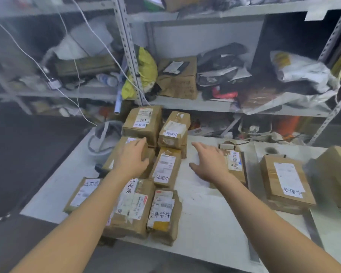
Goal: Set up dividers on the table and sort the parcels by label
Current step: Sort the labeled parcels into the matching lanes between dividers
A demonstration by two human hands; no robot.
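Left hand [133,157] grips a brown parcel [115,154] on the counter [205,217]; right hand [209,162] hovers open, right of it.

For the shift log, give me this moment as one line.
left hand: grips brown parcel | right hand: open, spread over table | stage: sorting
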